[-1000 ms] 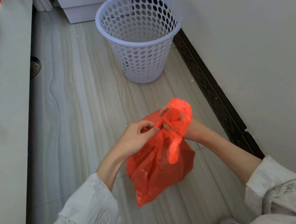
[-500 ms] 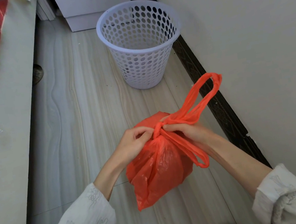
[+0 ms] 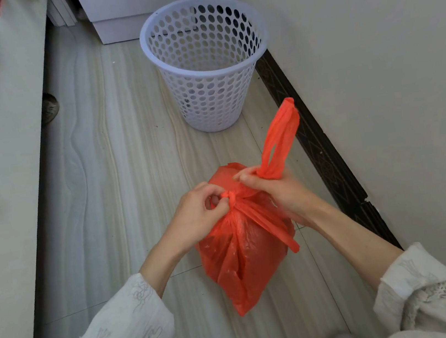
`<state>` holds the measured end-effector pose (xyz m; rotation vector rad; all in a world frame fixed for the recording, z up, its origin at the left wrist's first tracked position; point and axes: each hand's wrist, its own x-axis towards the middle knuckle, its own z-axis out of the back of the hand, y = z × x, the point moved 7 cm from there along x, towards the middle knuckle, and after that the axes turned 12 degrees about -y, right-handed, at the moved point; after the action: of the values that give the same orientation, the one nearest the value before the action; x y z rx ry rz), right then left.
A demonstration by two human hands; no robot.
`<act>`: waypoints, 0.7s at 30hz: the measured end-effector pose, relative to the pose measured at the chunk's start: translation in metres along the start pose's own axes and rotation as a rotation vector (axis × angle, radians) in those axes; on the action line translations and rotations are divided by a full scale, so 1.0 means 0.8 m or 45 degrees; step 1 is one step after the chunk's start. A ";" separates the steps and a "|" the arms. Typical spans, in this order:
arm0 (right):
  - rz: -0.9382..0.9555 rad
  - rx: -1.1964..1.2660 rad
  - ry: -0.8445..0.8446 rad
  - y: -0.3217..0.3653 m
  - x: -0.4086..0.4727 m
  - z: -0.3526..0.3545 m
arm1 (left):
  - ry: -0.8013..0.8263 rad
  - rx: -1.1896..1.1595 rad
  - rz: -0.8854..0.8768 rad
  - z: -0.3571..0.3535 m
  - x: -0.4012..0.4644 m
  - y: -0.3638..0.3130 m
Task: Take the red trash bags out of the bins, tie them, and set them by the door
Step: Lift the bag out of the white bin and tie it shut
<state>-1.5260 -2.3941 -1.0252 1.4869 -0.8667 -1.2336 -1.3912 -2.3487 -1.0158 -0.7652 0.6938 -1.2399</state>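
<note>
A red trash bag [image 3: 243, 255] hangs in the air between my hands, low over the tiled floor. Its handles are twisted into a knot at the neck. My left hand [image 3: 198, 216] pinches the knot from the left. My right hand [image 3: 274, 190] grips one handle loop [image 3: 281, 142], which stands up and to the right. The other handle strap trails down across the bag's right side. A white perforated plastic bin [image 3: 207, 64] stands on the floor beyond the bag, with no bag inside it.
A white wall with a dark patterned skirting [image 3: 326, 153] runs along the right. A pale bed side [image 3: 6, 201] with red-edged bedding lines the left. A white cabinet [image 3: 133, 5] stands behind the bin. A dark shoe [image 3: 49, 108] pokes out under the bed.
The bag's neck has been drawn into a tighter knot. The handle loop in my right hand has swung from pointing right to standing more upright. The view has tilted slightly.
</note>
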 end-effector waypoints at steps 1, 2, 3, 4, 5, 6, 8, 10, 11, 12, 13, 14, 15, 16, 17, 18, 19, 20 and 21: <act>0.031 -0.046 -0.048 0.005 0.002 0.004 | 0.001 0.075 -0.092 0.001 -0.001 -0.004; 0.063 -0.146 -0.107 0.007 0.005 0.008 | 0.004 0.137 -0.183 0.001 -0.002 -0.010; 0.083 -0.277 -0.183 0.007 0.009 0.015 | 0.005 0.191 -0.271 0.001 -0.003 -0.016; 0.089 -0.417 -0.260 0.006 0.013 0.022 | 0.015 0.242 -0.351 0.000 -0.005 -0.022; 0.093 -0.560 -0.314 0.006 0.016 0.027 | 0.035 0.293 -0.418 -0.002 -0.006 -0.029; 0.105 -0.710 -0.341 0.006 0.020 0.031 | 0.058 0.345 -0.466 -0.005 -0.007 -0.034; 0.124 -0.954 -0.354 0.006 0.028 0.035 | 0.092 0.429 -0.527 -0.011 -0.008 -0.043; 0.129 -1.087 -0.366 0.007 0.035 0.042 | 0.097 0.459 -0.557 -0.012 -0.008 -0.046; 0.131 -1.126 -0.389 0.007 0.040 0.049 | 0.095 0.450 -0.562 -0.010 -0.009 -0.047; 0.116 -1.155 -0.426 0.007 0.044 0.059 | 0.096 0.433 -0.564 -0.009 -0.009 -0.047; 0.081 -1.175 -0.464 0.006 0.048 0.069 | 0.101 0.418 -0.568 -0.008 -0.010 -0.048; 0.045 -1.184 -0.496 0.006 0.050 0.078 | 0.113 0.409 -0.576 -0.007 -0.010 -0.049; 0.015 -1.184 -0.516 0.005 0.053 0.085 | 0.125 0.402 -0.589 -0.007 -0.010 -0.051; -0.001 -1.181 -0.526 0.004 0.055 0.090 | 0.133 0.386 -0.596 -0.006 -0.009 -0.052; -0.006 -1.182 -0.529 0.004 0.056 0.092 | 0.133 0.356 -0.587 -0.005 -0.007 -0.051; -0.001 -1.194 -0.532 0.005 0.056 0.094 | 0.126 0.321 -0.570 -0.003 -0.007 -0.050; 0.010 -1.218 -0.534 0.007 0.057 0.095 | 0.118 0.293 -0.554 -0.001 -0.006 -0.049; 0.016 -1.251 -0.535 0.007 0.057 0.097 | 0.113 0.270 -0.543 0.001 -0.006 -0.047; 0.014 -1.281 -0.534 0.007 0.057 0.099 | 0.113 0.251 -0.529 0.001 -0.006 -0.046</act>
<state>-1.5925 -2.4568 -1.0326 0.4232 -0.3716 -1.6507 -1.4116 -2.3495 -0.9848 -0.7133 0.4861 -1.7014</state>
